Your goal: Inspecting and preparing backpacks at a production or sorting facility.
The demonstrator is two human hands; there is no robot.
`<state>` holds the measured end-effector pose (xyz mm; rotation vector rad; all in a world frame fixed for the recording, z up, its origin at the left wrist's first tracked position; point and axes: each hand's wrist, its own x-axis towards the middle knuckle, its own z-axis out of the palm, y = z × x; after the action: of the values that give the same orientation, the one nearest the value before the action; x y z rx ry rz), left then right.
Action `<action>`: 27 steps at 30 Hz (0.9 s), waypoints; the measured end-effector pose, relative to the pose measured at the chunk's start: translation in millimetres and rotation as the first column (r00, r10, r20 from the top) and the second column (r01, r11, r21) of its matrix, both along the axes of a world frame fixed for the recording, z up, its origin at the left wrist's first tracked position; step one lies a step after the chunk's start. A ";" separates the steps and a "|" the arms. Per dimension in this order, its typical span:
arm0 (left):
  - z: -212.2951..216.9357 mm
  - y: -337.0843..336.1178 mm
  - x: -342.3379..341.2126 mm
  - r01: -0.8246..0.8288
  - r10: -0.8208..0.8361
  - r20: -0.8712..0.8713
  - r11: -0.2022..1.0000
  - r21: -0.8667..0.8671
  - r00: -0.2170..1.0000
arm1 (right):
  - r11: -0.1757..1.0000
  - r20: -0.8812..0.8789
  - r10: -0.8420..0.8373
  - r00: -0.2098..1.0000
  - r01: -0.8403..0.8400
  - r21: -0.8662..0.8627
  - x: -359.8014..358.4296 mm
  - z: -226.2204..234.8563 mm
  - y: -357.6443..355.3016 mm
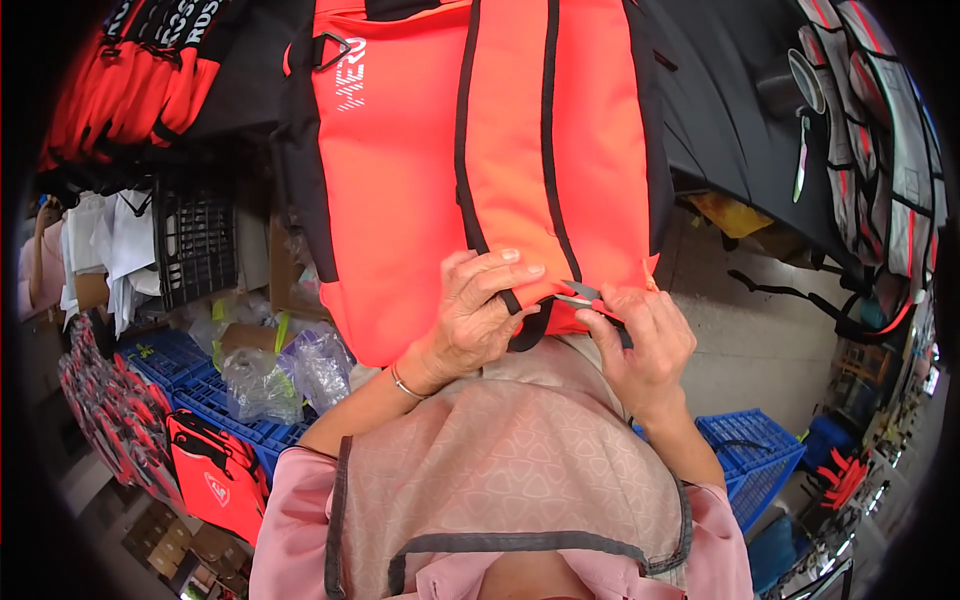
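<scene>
A bright red-orange backpack (390, 200) with black sides lies in front of me, its lower end against my body. Down its middle runs an orange shoulder strap (508, 130) with black edging. My left hand (478, 308) pinches the strap's lower end, fingers on top. In my right hand (645, 340) is a pair of small thread snips (576, 294), its grey blades pointing left at the strap end. The blade tips lie close to my left fingers; whether they touch the fabric I cannot tell. A loose orange cord (650, 275) sticks up beside the right hand.
Black material (730, 110) covers the table beneath the backpack. Red straps (140, 90) are piled far left, grey-and-red straps (890, 130) far right. Blue crates (195, 385) with clear plastic bags (265, 385) stand at left, another blue crate (755, 455) at right. A red bag (215, 470) is lower left.
</scene>
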<state>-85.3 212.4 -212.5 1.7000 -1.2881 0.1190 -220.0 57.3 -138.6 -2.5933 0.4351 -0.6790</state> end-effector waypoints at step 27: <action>7.3 9.2 37.8 0.279 -0.119 -0.934 0.960 -0.022 0.336 | 0.473 -0.121 0.324 0.938 -0.050 0.880 86.0 -11.4 -22.3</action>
<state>-47.5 221.7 -205.2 1.2853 -0.5632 -1.0219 -134.0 35.0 -150.0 -1.6697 0.4107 0.0511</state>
